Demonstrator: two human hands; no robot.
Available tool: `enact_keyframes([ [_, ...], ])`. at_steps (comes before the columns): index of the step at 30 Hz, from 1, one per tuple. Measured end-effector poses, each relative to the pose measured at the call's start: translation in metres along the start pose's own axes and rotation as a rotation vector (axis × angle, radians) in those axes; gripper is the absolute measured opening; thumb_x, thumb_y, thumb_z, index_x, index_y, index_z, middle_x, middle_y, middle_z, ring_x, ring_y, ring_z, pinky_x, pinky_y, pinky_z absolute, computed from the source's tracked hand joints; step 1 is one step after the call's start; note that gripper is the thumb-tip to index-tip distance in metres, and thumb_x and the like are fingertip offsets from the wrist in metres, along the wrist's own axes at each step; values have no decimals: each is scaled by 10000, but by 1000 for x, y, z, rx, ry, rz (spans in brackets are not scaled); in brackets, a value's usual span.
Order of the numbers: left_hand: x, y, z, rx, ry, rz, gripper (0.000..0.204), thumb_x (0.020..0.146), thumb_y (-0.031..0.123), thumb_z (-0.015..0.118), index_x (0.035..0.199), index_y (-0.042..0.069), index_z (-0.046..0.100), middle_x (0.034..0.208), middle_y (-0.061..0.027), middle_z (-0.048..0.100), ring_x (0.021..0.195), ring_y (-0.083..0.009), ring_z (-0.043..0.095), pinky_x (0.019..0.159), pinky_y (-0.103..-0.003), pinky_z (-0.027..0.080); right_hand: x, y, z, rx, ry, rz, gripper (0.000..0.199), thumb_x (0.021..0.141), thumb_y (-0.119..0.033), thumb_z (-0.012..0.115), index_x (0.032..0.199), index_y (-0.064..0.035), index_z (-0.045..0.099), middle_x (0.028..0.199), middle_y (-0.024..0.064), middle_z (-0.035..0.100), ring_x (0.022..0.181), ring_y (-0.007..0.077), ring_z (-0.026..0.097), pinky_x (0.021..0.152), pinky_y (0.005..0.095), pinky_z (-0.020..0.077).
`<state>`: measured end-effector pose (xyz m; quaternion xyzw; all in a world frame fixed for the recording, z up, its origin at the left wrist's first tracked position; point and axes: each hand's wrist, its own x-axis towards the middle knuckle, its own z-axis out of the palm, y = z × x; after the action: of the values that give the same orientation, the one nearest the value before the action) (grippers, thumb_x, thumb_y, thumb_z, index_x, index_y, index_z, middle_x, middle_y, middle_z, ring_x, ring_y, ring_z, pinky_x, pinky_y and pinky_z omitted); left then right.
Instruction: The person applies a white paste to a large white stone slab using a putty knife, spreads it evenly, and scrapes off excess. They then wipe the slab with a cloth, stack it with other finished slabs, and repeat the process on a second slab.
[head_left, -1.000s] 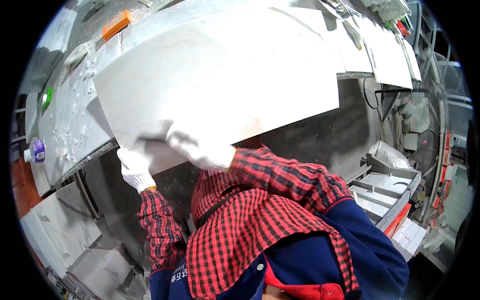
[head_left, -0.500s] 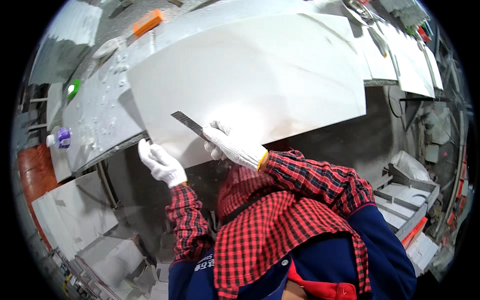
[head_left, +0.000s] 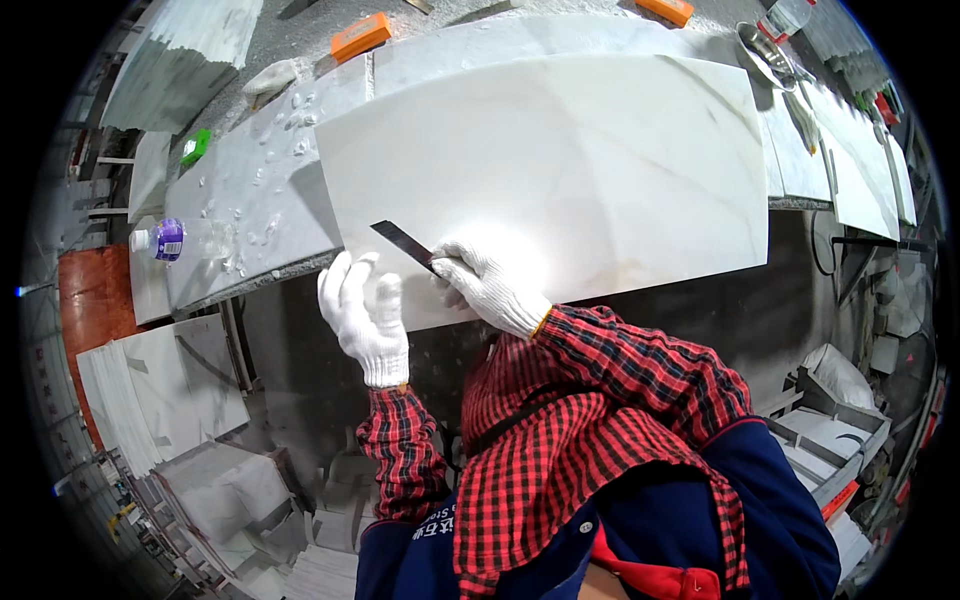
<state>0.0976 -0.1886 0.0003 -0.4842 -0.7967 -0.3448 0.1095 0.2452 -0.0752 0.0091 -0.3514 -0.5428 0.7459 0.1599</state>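
A large white stone slab [head_left: 560,150] with faint grey veins lies across the workbench, its near edge overhanging toward me. My right hand [head_left: 492,288], in a white knit glove, is closed around one end of a dark, flat metal blade [head_left: 404,245]. The blade points up and left over the slab's near left part, and its gripped end is hidden by the fingers. At the slab's near left corner my left hand [head_left: 363,318], gloved as well, is raised with its fingers apart and nothing in it.
A clear bottle with a purple label [head_left: 170,240] lies on the bench [head_left: 225,215] at left, beside scattered white bits. Behind are a green object [head_left: 196,147], an orange block [head_left: 361,37] and a metal bowl [head_left: 765,55]. Slabs [head_left: 165,390] lean below left; a grey rack [head_left: 830,440] stands right.
My view has shifted, so the slab and bench sit farther right in the picture. My left hand has turned and spread its fingers. The right hand still grips the blade.
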Motion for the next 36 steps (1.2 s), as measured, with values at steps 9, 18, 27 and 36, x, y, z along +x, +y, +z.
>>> enact_keyframes([
  [9, 26, 29, 11, -570, -249, -415, 192, 935, 99, 689, 1096, -4, 674, 1036, -20, 628, 904, -106, 568, 823, -259, 468, 1, 9, 2, 122, -94, 43, 333, 1042, -300, 532, 1230, -29, 569, 899, 57, 648, 666, 103, 627, 599, 263, 521],
  [18, 64, -21, -15, -534, 265, -565, 388, 1004, 280, 559, 1176, -52, 659, 1167, -148, 672, 1128, -225, 607, 1035, -360, 446, 2, 12, -4, 5, -113, -28, 210, 1025, -227, 558, 1134, -51, 591, 821, 14, 635, 666, 101, 654, 591, 261, 525],
  [27, -16, -41, 31, 0, -88, -750, 610, 1025, 555, 405, 1185, 18, 645, 1076, -176, 704, 992, -319, 660, 896, -410, 493, -11, 8, -11, -151, -79, -126, 217, 1002, -212, 585, 1155, -62, 611, 868, 32, 694, 693, 98, 679, 668, 280, 549],
  [36, -15, -27, 26, -20, -71, -737, 606, 1028, 538, 415, 1152, 0, 665, 1070, -162, 711, 1002, -312, 660, 890, -414, 491, -118, 32, -140, -555, 797, -77, 203, 912, -139, 686, 1101, -65, 697, 765, 87, 709, 647, 203, 693, 605, 308, 554],
])
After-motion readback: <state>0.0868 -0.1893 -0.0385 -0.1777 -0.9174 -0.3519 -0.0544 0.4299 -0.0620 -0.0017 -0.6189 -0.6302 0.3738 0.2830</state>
